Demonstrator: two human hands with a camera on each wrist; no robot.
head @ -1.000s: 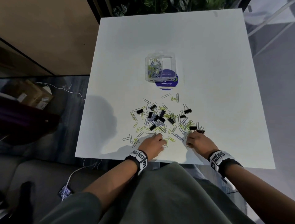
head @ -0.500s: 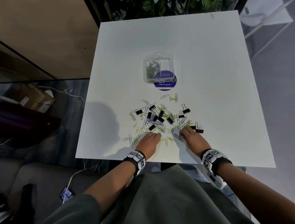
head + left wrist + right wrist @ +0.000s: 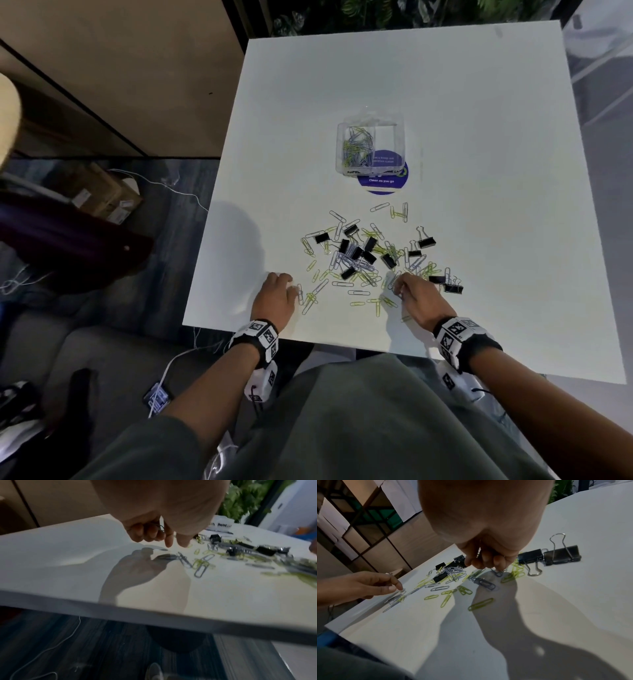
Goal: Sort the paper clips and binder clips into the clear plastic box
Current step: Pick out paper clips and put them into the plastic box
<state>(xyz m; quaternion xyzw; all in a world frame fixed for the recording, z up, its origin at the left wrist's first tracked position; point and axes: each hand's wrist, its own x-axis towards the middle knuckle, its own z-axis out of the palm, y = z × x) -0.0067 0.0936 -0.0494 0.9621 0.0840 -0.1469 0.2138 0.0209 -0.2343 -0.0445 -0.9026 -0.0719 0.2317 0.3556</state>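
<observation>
A heap of grey and yellow-green paper clips (image 3: pixel 363 270) mixed with black binder clips (image 3: pixel 426 242) lies on the white table (image 3: pixel 479 171). The clear plastic box (image 3: pixel 388 135) stands beyond it, with paper clips in its left compartment. My left hand (image 3: pixel 290 286) is at the heap's left end, fingers curled around a wire paper clip (image 3: pixel 161 527), thumb and forefinger tips just above the tabletop. My right hand (image 3: pixel 397 288) is at the heap's near right side. Its curled fingertips pinch a grey paper clip (image 3: pixel 498 573) that touches the table. Two binder clips (image 3: pixel 556 555) lie just right of it.
A round blue sticker (image 3: pixel 380 183) shows under the box's near side. The table's near edge (image 3: pixel 342 344) runs close behind both wrists. On the floor to the left are a cardboard box (image 3: pixel 102 197) and white cables (image 3: pixel 164 185). Plants stand beyond the far edge.
My left hand has moved left from the heap's near middle to its left end. The right hand has shifted forward and slightly left, away from the two binder clips.
</observation>
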